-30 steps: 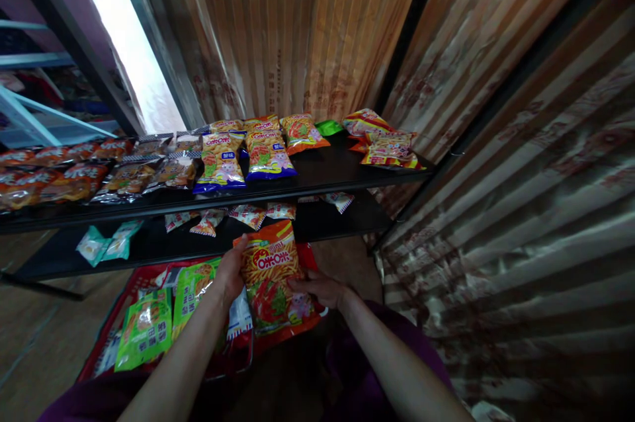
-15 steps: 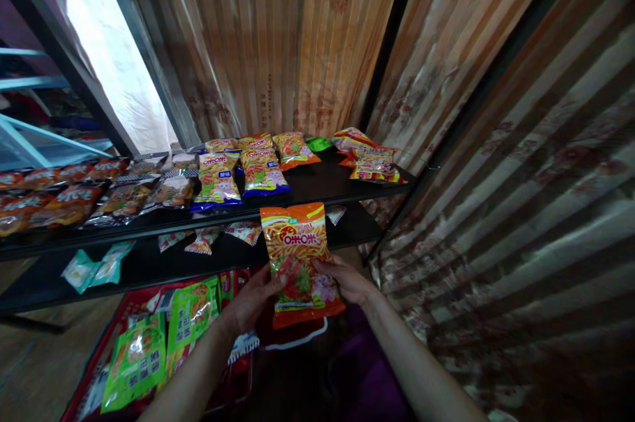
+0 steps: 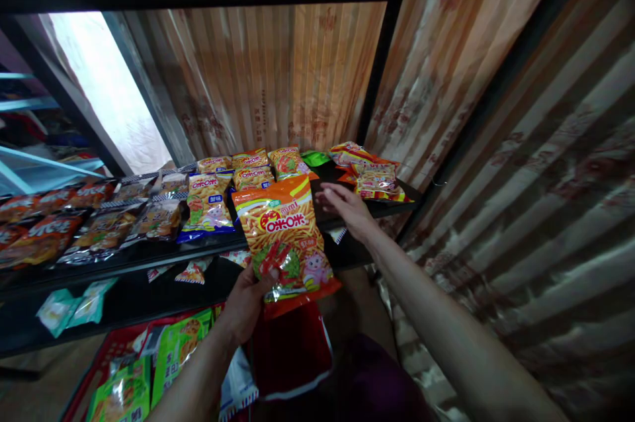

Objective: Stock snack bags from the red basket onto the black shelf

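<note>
An orange snack bag [image 3: 288,237] is upright in front of the shelf, its printed front facing me. My left hand [image 3: 248,299] grips its lower left corner, thumb on the front. Off the bag, my right hand [image 3: 350,210] reaches over the shelf edge with its fingers apart and nothing in them. Beyond the held bag, an orange bag [image 3: 290,163] and blue-edged snack bags [image 3: 208,204] lie on the black shelf [image 3: 325,197]. Red and yellow packs [image 3: 380,180] lie just past my right hand.
Below are a red basket [image 3: 102,359] with green packets [image 3: 181,342] and another red basket [image 3: 292,356]. Brown snack packs [image 3: 159,217] line the shelf's left. Teal packets [image 3: 77,306] lie on the lower shelf. A black post [image 3: 381,71] stands at the back.
My right hand has let go of the orange bag and moved up toward the shelf, opening. The bag, now in my left hand alone, is higher and nearer the shelf items. The view has shifted slightly.
</note>
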Available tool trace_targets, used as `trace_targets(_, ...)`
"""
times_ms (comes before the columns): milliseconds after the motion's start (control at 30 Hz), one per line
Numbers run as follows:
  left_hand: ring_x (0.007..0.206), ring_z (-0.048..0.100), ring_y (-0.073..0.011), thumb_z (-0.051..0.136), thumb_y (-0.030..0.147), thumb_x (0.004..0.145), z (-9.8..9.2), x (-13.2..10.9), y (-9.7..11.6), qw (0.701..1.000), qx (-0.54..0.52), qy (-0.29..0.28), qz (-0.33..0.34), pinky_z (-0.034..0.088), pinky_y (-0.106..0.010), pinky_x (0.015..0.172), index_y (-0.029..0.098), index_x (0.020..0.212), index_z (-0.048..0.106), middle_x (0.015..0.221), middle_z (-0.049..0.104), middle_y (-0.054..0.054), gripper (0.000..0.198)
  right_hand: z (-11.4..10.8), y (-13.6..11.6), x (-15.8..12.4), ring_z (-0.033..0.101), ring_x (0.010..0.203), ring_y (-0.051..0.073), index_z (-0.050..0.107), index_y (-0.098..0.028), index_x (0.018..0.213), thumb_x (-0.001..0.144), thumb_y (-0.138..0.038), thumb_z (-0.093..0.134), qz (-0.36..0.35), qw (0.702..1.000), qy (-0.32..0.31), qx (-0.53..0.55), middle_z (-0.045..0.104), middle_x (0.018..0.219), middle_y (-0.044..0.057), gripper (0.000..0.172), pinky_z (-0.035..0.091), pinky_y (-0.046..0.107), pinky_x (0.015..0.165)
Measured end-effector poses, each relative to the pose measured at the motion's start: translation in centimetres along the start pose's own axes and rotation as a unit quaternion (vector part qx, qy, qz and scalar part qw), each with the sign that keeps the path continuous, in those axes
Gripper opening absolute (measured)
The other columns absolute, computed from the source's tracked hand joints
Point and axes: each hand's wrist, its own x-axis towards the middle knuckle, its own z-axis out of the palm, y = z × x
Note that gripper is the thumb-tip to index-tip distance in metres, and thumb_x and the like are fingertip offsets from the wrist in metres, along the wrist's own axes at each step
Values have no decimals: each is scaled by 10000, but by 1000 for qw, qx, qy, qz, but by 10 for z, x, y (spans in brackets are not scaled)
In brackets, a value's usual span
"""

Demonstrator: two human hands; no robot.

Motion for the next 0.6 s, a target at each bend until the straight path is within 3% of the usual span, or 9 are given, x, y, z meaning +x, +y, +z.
trace_targets(100,939,682,-244,782,276,678,-9,-8,-4,999,4,12,-37,520,-392,864,226,1089,655,974,732,-54,433,10,-2,57,615,1050,211,522,-201,1293,847,-431,543,-94,964,54,-244,668,1152,88,502,460,391,937)
trace_targets(200,946,681,-261,792,305,664,-17,-19,-18,997,-13,38,-69,512,-392,869,220,1049,676,943,739,-60,411,30,-5,101,398,1326,226,406,-182,1403,894,-407,461,-178,869,-21,-461,478,1418,103,559,272,415,1116)
trace_targets(267,945,681,-280,804,340,640,-20,-23,-26,995,-25,52,-85,508,-396,869,208,990,697,922,742,-74,389,49,-6,121,230,1417,232,337,-191,1445,924,-442,385,-164,822,-72,-540,333,1514,98,580,138,451,1159)
trace_targets(433,924,684,-312,854,320,557,-25,-22,-20,989,-37,93,-105,504,-410,866,181,943,719,901,742,-110,433,81,1,153,25,1439,364,298,-375,1442,880,-636,306,-37,805,-81,-586,61,1594,6,620,127,609,1100)
trace_targets(533,930,683,-315,856,286,550,-25,-19,-1,985,-49,127,-109,510,-412,858,182,918,723,884,743,-101,404,84,6,163,55,1422,412,333,-395,1422,852,-662,345,9,796,-96,-598,39,1594,10,630,174,622,1074)
trace_targets(600,930,684,-315,854,268,548,-24,-16,11,982,-49,151,-102,518,-416,849,186,897,725,867,745,-90,380,81,9,167,145,1399,423,364,-396,1406,835,-644,405,5,788,-93,-609,39,1593,11,624,255,592,1048)
